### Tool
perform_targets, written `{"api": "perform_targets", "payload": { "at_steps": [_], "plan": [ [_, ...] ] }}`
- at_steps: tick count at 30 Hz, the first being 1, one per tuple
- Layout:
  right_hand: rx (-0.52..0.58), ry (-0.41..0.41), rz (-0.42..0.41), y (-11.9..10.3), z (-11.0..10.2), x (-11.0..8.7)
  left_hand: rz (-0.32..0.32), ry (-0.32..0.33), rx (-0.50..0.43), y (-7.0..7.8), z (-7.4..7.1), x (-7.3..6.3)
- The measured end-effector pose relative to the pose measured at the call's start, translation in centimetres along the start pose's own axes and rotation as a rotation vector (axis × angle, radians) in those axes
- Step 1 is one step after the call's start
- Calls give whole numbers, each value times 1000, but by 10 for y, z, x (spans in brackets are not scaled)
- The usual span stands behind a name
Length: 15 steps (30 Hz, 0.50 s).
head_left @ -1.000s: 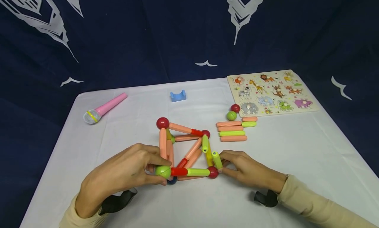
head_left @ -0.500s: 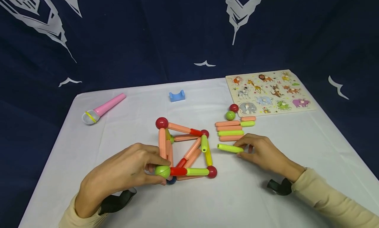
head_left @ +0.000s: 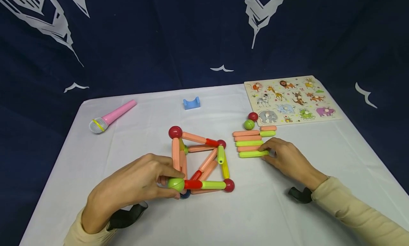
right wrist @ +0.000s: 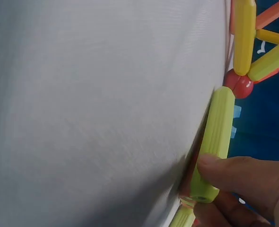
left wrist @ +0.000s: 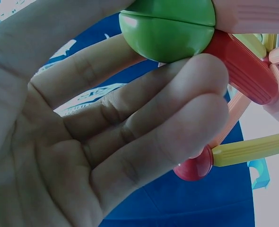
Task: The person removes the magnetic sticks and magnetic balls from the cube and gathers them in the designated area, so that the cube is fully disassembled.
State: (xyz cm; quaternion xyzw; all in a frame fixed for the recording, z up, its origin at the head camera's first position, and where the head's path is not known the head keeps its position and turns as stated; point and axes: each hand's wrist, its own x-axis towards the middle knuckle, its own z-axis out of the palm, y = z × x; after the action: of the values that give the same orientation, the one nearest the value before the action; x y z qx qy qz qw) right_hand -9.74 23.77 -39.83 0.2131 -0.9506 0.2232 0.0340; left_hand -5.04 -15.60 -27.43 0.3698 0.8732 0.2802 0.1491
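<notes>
My left hand [head_left: 135,185] grips a green ball [head_left: 176,184] at the front left corner of a frame built from sticks and balls. In the left wrist view, the green ball [left wrist: 170,30] has a red stick [left wrist: 243,66] and a pink one meeting it. Red balls form other corners of the frame, including a red ball [head_left: 229,185] at the front right. My right hand [head_left: 285,159] pinches one end of a lime green stick [head_left: 249,154], which lies at the front of a row of loose sticks. Its thumb presses the lime green stick [right wrist: 214,132] in the right wrist view.
Behind the loose pink stick [head_left: 246,133] sit a loose green ball [head_left: 249,124] and a red ball [head_left: 253,116]. An animal puzzle board [head_left: 294,100] lies at the back right. A pink toy microphone [head_left: 115,114] is at the left, and a blue cradle-shaped block [head_left: 191,103] at the back.
My right hand has carried the lime green stick away from the frame's front right corner, rightward and back to the row of loose sticks. My left hand has stayed on the green ball.
</notes>
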Motion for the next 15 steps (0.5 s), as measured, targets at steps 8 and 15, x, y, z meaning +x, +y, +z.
{"api": "perform_targets", "payload": {
  "at_steps": [8,15],
  "plan": [
    [-47,7,30,0,5,-2,7,-4,-3,0,1,1],
    [89,-12,-51,-27,3,8,2,5,1,-1,1,0]
  ]
}}
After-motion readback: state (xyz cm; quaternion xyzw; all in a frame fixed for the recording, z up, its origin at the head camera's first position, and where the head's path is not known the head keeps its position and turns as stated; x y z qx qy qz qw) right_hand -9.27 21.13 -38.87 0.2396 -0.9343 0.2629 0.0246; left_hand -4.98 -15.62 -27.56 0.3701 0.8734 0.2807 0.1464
